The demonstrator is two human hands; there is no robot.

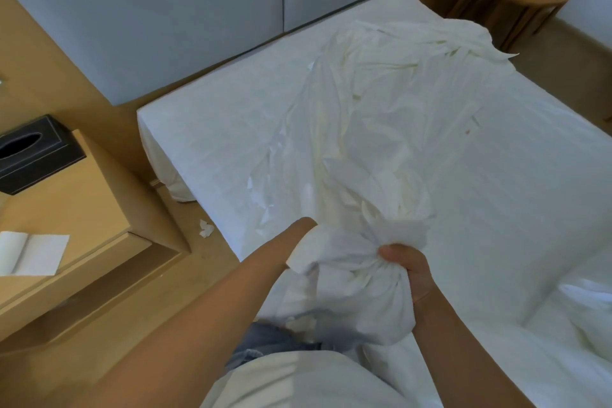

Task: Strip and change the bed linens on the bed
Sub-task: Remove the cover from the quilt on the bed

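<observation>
Only both hands' fingers, right hand [409,270] clenched on the bunched sheet [357,149], left hand [306,225] buried, grip hidden

Both bare forearms are extended forward and converge at the bunched white sheet [347,262]. The right hand [410,270] is clenched around the bunch, thumb on top. The left hand [303,225] is mostly buried in the bunch's left side; its grip cannot be seen.

matt, creased white cloth sheet [361,129]; smooth wood nightstand [66,202]; stitched black leather tissue box [31,152].
</observation>
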